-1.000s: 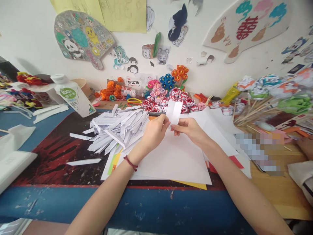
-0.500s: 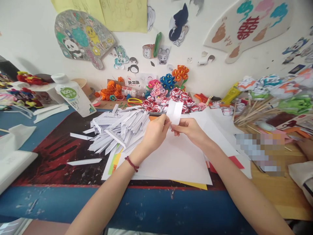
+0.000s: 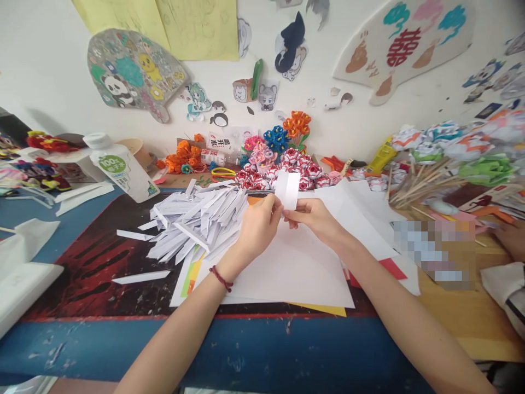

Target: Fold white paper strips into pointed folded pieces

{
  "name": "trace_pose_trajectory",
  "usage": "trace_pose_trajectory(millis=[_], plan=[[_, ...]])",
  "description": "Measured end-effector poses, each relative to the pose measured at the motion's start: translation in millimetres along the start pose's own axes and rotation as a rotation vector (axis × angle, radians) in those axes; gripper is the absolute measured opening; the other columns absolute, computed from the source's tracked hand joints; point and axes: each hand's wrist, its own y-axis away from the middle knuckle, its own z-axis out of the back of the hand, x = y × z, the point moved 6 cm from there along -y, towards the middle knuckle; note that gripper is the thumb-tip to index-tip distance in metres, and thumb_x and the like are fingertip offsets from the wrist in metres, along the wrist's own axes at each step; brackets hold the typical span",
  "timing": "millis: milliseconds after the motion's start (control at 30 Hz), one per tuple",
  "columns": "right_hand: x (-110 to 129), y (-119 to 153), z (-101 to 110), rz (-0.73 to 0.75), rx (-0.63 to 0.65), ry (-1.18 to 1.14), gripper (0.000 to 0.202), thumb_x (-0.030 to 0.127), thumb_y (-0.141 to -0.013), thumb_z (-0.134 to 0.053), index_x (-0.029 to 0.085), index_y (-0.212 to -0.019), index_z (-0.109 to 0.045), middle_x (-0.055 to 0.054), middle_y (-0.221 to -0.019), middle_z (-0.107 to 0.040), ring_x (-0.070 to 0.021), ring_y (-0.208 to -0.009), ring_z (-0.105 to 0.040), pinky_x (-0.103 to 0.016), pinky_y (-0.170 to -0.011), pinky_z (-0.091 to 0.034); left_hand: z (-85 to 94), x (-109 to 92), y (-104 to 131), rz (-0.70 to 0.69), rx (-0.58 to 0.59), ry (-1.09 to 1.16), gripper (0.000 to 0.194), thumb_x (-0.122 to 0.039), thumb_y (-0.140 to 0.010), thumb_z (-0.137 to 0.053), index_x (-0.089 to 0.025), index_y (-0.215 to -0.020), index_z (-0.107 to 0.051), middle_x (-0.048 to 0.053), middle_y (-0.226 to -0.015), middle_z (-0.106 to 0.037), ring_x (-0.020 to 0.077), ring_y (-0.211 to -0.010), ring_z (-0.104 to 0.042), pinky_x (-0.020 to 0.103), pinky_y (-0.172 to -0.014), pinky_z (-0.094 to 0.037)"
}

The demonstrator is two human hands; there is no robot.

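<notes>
A small creased piece of white paper (image 3: pixel 287 189) stands upright between my two hands. My left hand (image 3: pixel 261 220) pinches its lower left edge, fingers closed. On its lower right side, my right hand (image 3: pixel 309 216) grips it between thumb and fingers. Both hands are above large white paper sheets (image 3: pixel 283 273) that lie stacked on the dark mat. Beside my left hand is a heap of folded white paper strips (image 3: pixel 197 219), with a few loose strips lying to its left.
Behind my hands are red-and-white paper flowers (image 3: pixel 297 164). A white bottle (image 3: pixel 121 167) stands at the back left. To the right are wooden sticks (image 3: pixel 426 180) and a blurred-out flat object (image 3: pixel 435 254). Part of another person's hand (image 3: pixel 511 241) shows at the right edge.
The view has shifted slightly. Both hands keep their hold on the creased paper, whose panels have turned a little; otherwise the things on the table look the same.
</notes>
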Motion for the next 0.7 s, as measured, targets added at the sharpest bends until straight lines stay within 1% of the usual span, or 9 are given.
trace_pose_trajectory(millis=[167,333,533,700], plan=[[3.2,1.1,-1.1,0.014,0.015,0.001,0.039,0.049,-0.065,-0.077,0.014,-0.08,-0.069,-0.004,-0.069,-0.063,-0.013,-0.057,-0.055,-0.027,-0.055,-0.043,0.1,-2.2,0.4,-0.007,0.0,-0.004,0.007,-0.02,-0.091,-0.045,-0.02,-0.085,-0.049,0.0,-0.074,-0.061,0.0136,-0.069,-0.055,0.024,-0.064,-0.04],[3.6,0.2,-2.0,-0.007,0.005,0.017,0.038,0.049,-0.063,-0.078,0.014,-0.075,-0.068,-0.003,-0.064,-0.061,-0.0133,-0.056,-0.054,-0.028,-0.054,-0.043,-3.5,-0.4,1.2,0.017,0.017,-0.004,0.008,-0.02,-0.091,-0.044,-0.02,-0.086,-0.05,0.0,-0.075,-0.061,0.0136,-0.066,-0.056,0.024,-0.063,-0.041],[-3.1,-1.3,0.4,-0.017,-0.016,0.031,0.036,0.046,-0.064,-0.078,0.014,-0.077,-0.069,-0.004,-0.068,-0.063,-0.0129,-0.055,-0.054,-0.028,-0.053,-0.042,-5.2,0.0,1.6,0.03,0.039,-0.028,0.01,-0.021,-0.092,-0.043,-0.02,-0.084,-0.05,0.001,-0.076,-0.062,0.014,-0.066,-0.056,0.025,-0.063,-0.041],[1.2,0.3,-0.6,0.001,0.012,0.021,0.034,0.045,-0.066,-0.076,0.013,-0.077,-0.069,-0.003,-0.065,-0.061,-0.0132,-0.056,-0.054,-0.028,-0.054,-0.041,-4.4,-1.0,0.8,0.014,0.041,-0.038,0.009,-0.022,-0.092,-0.044,-0.02,-0.088,-0.051,0.0,-0.077,-0.063,0.0134,-0.065,-0.056,0.025,-0.063,-0.04]])
